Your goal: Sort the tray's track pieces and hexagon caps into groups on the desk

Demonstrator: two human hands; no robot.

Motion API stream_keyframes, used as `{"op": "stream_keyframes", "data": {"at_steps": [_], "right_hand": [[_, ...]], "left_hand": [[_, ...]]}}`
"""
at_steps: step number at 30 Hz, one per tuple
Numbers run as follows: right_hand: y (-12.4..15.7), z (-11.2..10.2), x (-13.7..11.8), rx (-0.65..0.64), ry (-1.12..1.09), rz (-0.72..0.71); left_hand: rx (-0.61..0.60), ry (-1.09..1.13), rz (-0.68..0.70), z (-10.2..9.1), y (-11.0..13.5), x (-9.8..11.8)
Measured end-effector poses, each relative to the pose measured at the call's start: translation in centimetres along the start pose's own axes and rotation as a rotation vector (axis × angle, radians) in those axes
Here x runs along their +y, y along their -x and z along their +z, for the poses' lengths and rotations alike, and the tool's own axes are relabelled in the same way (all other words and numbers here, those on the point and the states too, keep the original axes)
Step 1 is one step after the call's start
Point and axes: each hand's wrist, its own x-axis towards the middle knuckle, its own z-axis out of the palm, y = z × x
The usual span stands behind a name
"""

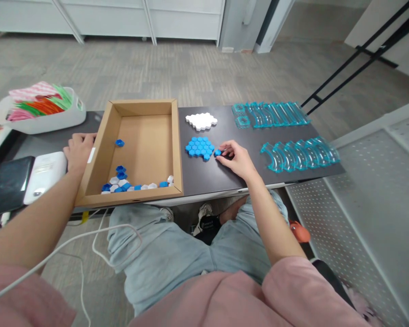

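Note:
Between the thumb and fingers of my right hand (235, 158) is a blue hexagonal tile (217, 153), low over the table or on it. Just left of it lies a flat cluster of joined blue hexagonal tiles (199, 147). Behind that sits a similar cluster of white tiles (201, 121). My left hand (80, 150) rests at the outer left side of a shallow cardboard box (150, 136), its fingers partly bent and lying on the table. Loose blue and white tiles (122, 184) are gathered along the box's near side, and a single blue tile (119, 142) lies farther back.
Clear teal curved track pieces (300, 155) stand in a row at the right, with more teal pieces (276, 114) behind. On the left are a white basket (51, 120) of colourful strips, a white device (46, 175) and a black one (10, 184). A white cable (64, 245) crosses my lap.

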Motion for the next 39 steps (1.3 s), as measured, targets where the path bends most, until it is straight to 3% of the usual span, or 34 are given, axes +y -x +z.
{"op": "stream_keyframes", "data": {"at_steps": [34,39], "right_hand": [[-0.3,0.8,-0.3,0.018,0.024,0.009],[-0.3,0.8,-0.2,0.019,0.049,0.027]], "left_hand": [[-0.013,0.008,0.033,0.3,-0.3,-0.7],[0.044,-0.003,0.024,0.9,-0.7,-1.2]]}}
